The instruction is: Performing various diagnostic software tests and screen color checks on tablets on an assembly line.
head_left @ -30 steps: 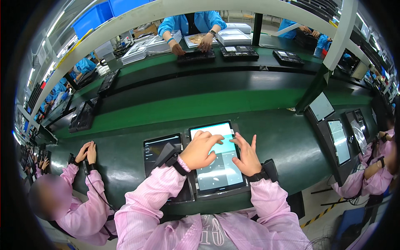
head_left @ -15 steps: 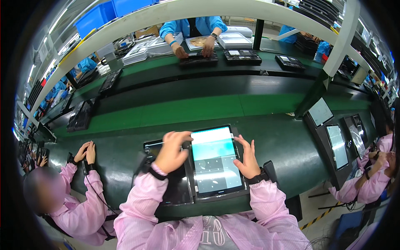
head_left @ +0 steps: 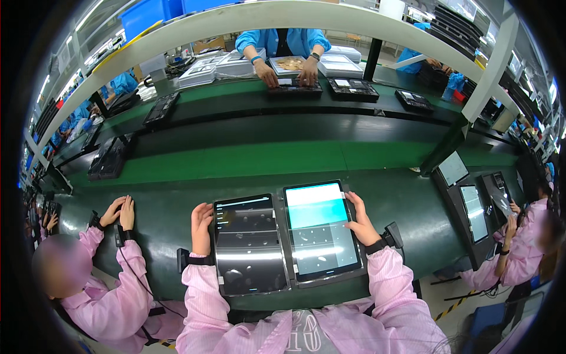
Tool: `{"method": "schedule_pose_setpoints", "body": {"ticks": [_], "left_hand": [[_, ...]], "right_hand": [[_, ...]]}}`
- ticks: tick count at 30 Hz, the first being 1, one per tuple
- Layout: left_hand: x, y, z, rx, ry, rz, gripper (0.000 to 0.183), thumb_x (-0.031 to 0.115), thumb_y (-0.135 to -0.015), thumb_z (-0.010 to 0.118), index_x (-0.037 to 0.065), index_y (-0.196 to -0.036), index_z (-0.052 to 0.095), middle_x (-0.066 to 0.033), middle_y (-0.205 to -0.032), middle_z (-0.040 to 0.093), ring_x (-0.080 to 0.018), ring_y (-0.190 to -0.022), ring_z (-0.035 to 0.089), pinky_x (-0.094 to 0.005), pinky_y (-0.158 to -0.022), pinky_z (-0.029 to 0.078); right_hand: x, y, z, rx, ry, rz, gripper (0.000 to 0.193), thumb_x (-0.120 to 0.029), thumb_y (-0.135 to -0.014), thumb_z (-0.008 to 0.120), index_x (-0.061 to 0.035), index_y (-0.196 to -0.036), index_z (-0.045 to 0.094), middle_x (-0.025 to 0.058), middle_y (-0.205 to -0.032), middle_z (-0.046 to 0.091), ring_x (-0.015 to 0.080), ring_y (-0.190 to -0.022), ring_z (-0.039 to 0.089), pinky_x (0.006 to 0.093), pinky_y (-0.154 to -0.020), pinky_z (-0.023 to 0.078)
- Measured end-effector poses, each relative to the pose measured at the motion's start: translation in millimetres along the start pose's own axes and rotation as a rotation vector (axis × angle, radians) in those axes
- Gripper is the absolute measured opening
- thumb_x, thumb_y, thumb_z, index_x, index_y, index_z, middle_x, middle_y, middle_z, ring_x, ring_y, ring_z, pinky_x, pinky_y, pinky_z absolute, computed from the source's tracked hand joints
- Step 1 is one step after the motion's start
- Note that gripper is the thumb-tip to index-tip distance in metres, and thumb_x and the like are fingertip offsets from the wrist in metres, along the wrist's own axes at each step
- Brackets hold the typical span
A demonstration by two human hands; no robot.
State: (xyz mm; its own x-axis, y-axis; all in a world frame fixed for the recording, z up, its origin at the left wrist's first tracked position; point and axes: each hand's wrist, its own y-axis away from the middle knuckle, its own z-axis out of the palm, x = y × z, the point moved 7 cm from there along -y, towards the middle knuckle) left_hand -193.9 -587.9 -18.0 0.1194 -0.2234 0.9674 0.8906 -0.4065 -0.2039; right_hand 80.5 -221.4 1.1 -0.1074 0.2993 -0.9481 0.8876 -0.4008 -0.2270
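Two tablets lie side by side in front of me on the green bench, each in a dark holder. The left tablet has a mostly black screen with a few light lines of text. A teal and white upper part and a grey lower part fill the screen of the right tablet. My left hand rests beside the left tablet's outer edge, fingers loosely stretched and holding nothing. At the right tablet's outer edge is my right hand, fingers spread and the thumb over the screen's border. Both wrists wear black straps with small devices.
A co-worker's hands rest on the bench at left. Across the bench, another person in blue handles a dark device. More tablets stand at right beside a further worker in pink. A white frame post rises at the right.
My left hand has moved from above the two tablets leftward to the left tablet's outer edge, uncovering its screen. My right hand stays at the right tablet's edge. The whole view has shifted slightly.
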Motion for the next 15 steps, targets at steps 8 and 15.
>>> {"method": "schedule_pose_setpoints", "body": {"ticks": [8, 15], "left_hand": [[-0.3, -10.6, 1.5, -0.021, 0.036, -0.004, 0.044, -0.001, -0.086, 0.042, 0.000, -0.130, 0.042, -0.0152, -0.132, 0.048, -0.0257, -0.126, 0.045, -0.0352, -0.108, 0.032], [2.7, -10.3, -9.0, -0.019, 0.203, -0.049, 0.037, 0.008, -0.092, 0.046, 0.002, -0.129, 0.044, -0.0134, -0.133, 0.048, -0.0214, -0.124, 0.045, -0.0306, -0.105, 0.035]], "right_hand": [[-3.8, -2.9, 6.9, 0.026, -0.056, 0.029, 0.089, -0.002, -0.065, 0.054, -0.0055, -0.147, 0.019, 0.0184, -0.148, 0.030, 0.0282, -0.141, 0.022, 0.0360, -0.115, 0.015], [-1.8, -8.0, 18.5, -0.005, -0.075, 0.077, 0.089, -0.003, -0.065, 0.052, -0.0034, -0.147, 0.017, 0.0188, -0.148, 0.028, 0.0276, -0.141, 0.021, 0.0343, -0.115, 0.013]]}}
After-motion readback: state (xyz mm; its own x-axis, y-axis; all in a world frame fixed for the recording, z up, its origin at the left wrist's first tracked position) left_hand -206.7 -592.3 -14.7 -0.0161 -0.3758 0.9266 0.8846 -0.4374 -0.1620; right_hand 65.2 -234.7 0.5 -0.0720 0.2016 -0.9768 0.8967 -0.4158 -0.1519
